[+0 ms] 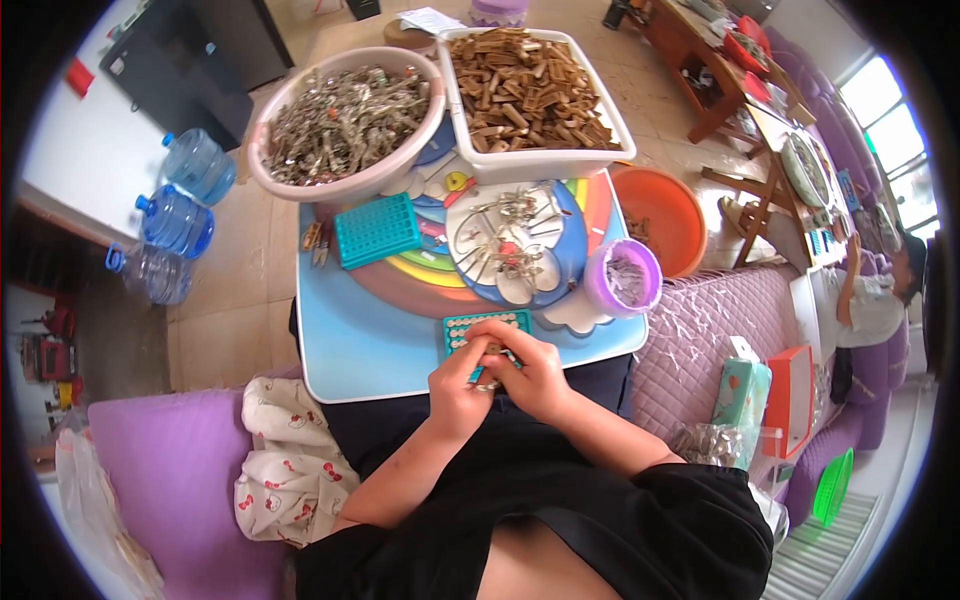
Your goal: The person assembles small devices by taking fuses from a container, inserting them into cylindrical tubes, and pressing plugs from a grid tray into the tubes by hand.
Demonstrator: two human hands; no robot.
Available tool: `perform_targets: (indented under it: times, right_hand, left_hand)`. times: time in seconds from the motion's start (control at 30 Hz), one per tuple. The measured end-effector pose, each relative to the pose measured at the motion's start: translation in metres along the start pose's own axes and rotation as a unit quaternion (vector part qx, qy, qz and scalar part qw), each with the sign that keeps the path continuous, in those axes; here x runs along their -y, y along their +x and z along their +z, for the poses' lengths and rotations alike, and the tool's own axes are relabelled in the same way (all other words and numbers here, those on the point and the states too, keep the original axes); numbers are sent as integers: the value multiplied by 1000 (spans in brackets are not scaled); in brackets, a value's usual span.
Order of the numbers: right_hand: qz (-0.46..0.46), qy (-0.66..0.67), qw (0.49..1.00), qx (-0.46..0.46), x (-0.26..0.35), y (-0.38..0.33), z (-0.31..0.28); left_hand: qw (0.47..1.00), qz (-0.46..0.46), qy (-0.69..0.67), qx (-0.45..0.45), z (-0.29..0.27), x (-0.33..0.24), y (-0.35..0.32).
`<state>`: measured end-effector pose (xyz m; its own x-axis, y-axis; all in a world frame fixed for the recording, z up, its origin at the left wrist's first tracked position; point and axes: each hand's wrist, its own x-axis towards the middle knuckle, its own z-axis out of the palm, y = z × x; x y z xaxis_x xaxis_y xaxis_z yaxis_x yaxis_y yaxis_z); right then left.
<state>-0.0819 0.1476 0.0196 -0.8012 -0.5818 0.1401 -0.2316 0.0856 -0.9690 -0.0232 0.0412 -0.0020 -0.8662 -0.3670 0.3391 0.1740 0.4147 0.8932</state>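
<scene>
My left hand and right hand curled in, fingertips meeting on small metallic piece, mostly hidden, at near end of teal tray; seems I'm fitting piece; next calls for steady pinch; metal parts lie beyond

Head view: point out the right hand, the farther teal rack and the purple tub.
Right hand (pixel 536 376), head view: back of the hand.
Farther teal rack (pixel 378 230), head view: top face.
Purple tub (pixel 597 281), head view: left wall.

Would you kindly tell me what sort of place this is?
Probably a living room doubling as a workspace, judging by the quilted purple sofa, the large water bottles and the basin heaped with small silvery parts.
</scene>
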Motion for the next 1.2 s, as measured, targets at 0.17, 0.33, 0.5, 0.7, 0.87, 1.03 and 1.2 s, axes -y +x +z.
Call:
perform_targets:
  times: [0.17,0.33,0.5,0.7,0.87,1.03,1.2]
  right_hand:
    - [92,118,982,117,-14,9,-35]
    - [51,-292,944,-143,-19,23,-135]
    - [167,-414,891,-88,-46,21,-181]
    - [189,-452,871,-31,-59,26,-177]
    - [155,-414,893,-83,-58,21,-179]
    - [191,-298,919,-175,-37,19,-175]
    - [172,-114,955,-216,-35,13,-172]
  left_hand:
    - [990,-63,-75,99,-1,5,5]
    - [923,-209,-264,186,-14,15,-8]
    - [899,-250,-292,211,-30,17,-2]
    - [898,-251,-313,181,-29,23,-3]
    - [909,-221,-309,174,-24,25,-3]
    - [865,-246,-376,223,-21,21,2]
    - [849,-256,-393,242,-12,23,-1]
